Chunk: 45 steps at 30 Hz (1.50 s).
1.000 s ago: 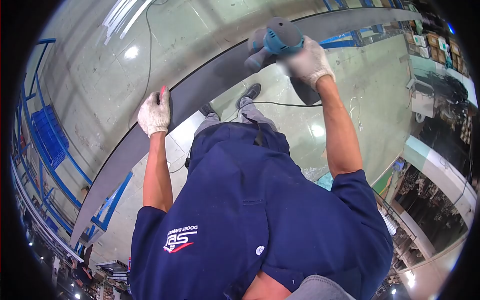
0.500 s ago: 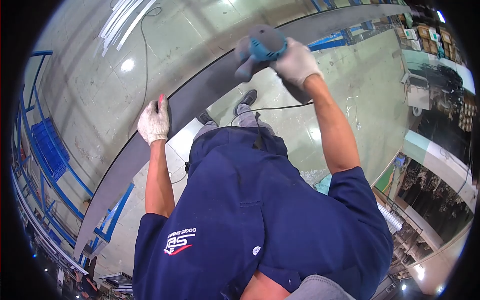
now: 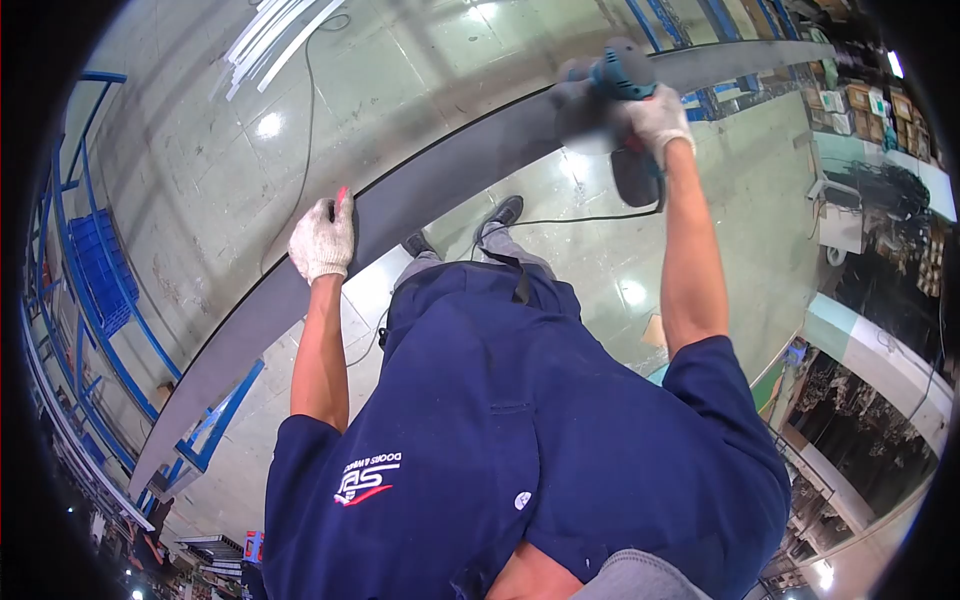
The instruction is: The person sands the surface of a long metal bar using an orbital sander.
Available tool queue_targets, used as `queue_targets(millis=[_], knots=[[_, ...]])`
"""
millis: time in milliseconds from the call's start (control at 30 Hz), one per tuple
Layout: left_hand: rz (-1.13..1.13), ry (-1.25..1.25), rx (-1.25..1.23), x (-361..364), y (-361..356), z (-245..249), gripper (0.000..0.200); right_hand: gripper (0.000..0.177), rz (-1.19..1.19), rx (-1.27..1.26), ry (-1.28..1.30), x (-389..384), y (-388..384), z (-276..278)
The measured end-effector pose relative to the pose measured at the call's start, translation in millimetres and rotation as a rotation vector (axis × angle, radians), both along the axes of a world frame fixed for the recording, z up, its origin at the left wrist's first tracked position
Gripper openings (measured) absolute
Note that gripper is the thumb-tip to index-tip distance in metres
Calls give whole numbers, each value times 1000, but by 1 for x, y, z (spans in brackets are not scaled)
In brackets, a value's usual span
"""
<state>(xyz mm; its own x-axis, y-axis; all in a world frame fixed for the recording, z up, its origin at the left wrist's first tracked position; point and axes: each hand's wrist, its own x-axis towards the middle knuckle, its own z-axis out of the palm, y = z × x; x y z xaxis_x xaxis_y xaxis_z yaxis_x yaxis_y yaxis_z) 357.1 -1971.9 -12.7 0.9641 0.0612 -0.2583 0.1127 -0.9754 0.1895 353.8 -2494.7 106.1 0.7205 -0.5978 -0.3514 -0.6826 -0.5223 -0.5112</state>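
A long dark grey panel (image 3: 440,190) runs across the view from lower left to upper right. On its left part rests my left hand (image 3: 324,238), in a whitish glove, with fingers closed on the panel's edge and a red-tipped thumb. My right hand (image 3: 660,118), also gloved, is wrapped round the grip of a teal and dark power tool (image 3: 626,70). The tool's blurred head is over the right part of the panel; whether it touches is unclear. A black cord runs from the tool's base.
Blue metal stands (image 3: 222,418) support the panel. At the left are a blue frame and a blue crate (image 3: 103,270). White strips (image 3: 275,38) lie on the floor at the top. Shelves with boxes (image 3: 868,100) stand at the right.
My right hand has moved right along the panel with the power tool, which has turned. My left hand still grips the panel and appears slightly further right in view.
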Motion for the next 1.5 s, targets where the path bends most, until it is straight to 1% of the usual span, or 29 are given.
queue_targets(millis=[33, 100, 167, 233, 300, 333, 433, 500, 567, 633, 700, 733, 800, 833, 900, 933, 967, 1067, 1100, 1133, 1167, 1233, 1267, 1300, 1333, 1367, 1433, 1500], knots=[[0, -3, 2, 0, 0, 0, 63, 44, 74, -66, -29, -2, 7, -14], [-7, -10, 6, 1, 0, -1, 64, 50, 156, -97, -24, -10, 55, -13], [-18, -16, 9, 1, 0, -1, 65, 45, 273, -87, -83, -21, 107, -3], [-33, -39, -14, 0, 3, -6, 65, 43, 341, -48, -23, -27, 150, 3], [-47, -63, -40, -2, 5, -10, 66, 40, 395, -35, 96, -27, 182, 23], [-60, -89, -40, -2, 6, -10, 65, 37, 437, -19, 144, -25, 190, 32], [-51, -74, -52, -2, 3, -5, 64, 34, 478, -11, 153, -25, 181, 35], [-52, -46, -38, -1, 4, -5, 64, 39, 439, -36, 138, -22, 154, 26], [-36, -98, -66, -4, 6, -12, 63, 42, 385, -52, 103, -19, 114, 24], [-17, -110, -99, -2, 2, -5, 55, 47, 340, -91, 53, -15, 63, 14], [85, -118, -226, -3, 0, -5, 50, 49, 278, -106, 21, -12, 7, 7], [88, -182, -244, -5, -1, -8, 50, 50, 267, -119, 0, -11, -22, 5], [95, -309, -277, -11, -8, -12, 50, 51, 201, -68, -5, -10, -75, 10], [126, -326, -263, -14, -18, -9, 50, 51, 186, -44, -23, -7, -103, 9], [204, -351, -236, -24, -44, -6, 50, 50, 166, -91, 53, 0, -151, 21], [210, -371, -234, -28, -59, -5, 48, 40, 117, -56, -49, 0, -166, 30], [212, -366, -223, -32, -73, -4, 47, 39, 88, -59, 14, 4, -194, 27], [193, -318, -203, -37, -124, 7, 43, 38, 24, 12, 51, 14, -265, 21], [145, -317, -205, -40, -133, 1, 44, 38, -22, 17, 59, 16, -282, 22], [96, -316, -155, -40, -147, 5, 45, 35, -32, -68, -10, 20, -292, 25], [46, -317, -108, -39, -160, 9, 47, 30, -96, 2, 33, 22, -299, 34], [18, -302, -128, -32, -180, 11, 48, 30, -178, 0, 15, 29, -329, 25], [1, -292, -138, -28, -187, 12, 49, 34, -186, 7, 7, 31, -342, 21], [-29, -283, -171, -21, -197, 14, 49, 37, -176, 110, 38, 35, -359, 17], [-58, -274, -206, -12, -207, 17, 49, 36, -200, 116, 18, 36, -364, 14], [-88, -267, -244, -3, -218, 19, 49, 36, -226, 120, -5, 37, -367, 11], [-111, -227, -364, 16, -241, 18, 47, 35, -200, 116, 22, 33, -357, 16], [-184, -175, -381, 35, -266, 20, 48, 37, -191, 102, 53, 27, -333, 21]])
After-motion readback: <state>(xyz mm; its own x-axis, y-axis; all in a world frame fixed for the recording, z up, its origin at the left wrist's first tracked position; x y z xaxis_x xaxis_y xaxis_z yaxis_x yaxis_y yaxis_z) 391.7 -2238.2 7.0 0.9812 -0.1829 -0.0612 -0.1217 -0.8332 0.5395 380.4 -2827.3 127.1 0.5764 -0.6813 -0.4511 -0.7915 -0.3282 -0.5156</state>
